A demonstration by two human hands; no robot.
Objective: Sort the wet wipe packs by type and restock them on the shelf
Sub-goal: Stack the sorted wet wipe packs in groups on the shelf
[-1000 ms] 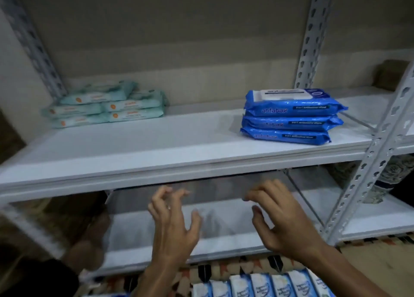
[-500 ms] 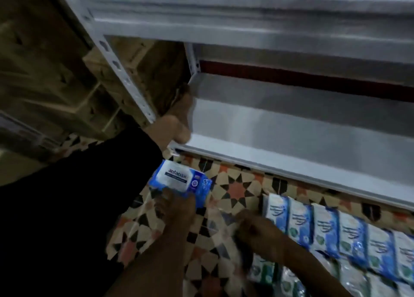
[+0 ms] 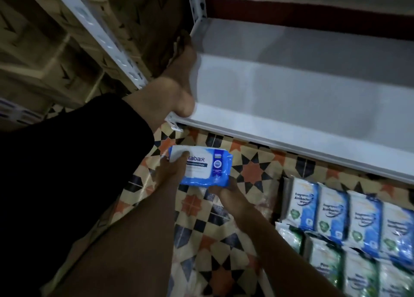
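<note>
We look down at a patterned tile floor point(image 3: 253, 171) in front of a white metal shelf point(image 3: 291, 90), whose lowest board lies bare. Just in front of that shelf's front edge, both hands hold one blue wet wipe pack point(image 3: 201, 169) above the floor. The left hand point(image 3: 170, 173) grips the pack's left end, thumb across the white label. The right hand point(image 3: 226, 193) supports the pack's near right corner from below; its fingers are hidden under the pack, so we judge them closed on it but cannot be certain.

We judge the pack to be light, soft and squashy, with a slick film wrapper that could slide through a loose hold. Taking it by the two short ends, or flat under the belly, seems safest, and away from the label flap.

To the right of the shelf's front edge, more packs lie on the floor in neat rows: a row of white and blue packs point(image 3: 331, 213) nearer the shelf, and green and white packs point(image 3: 324, 263) behind them. A bare foot point(image 3: 179, 88) rests against the shelf's left corner.
</note>
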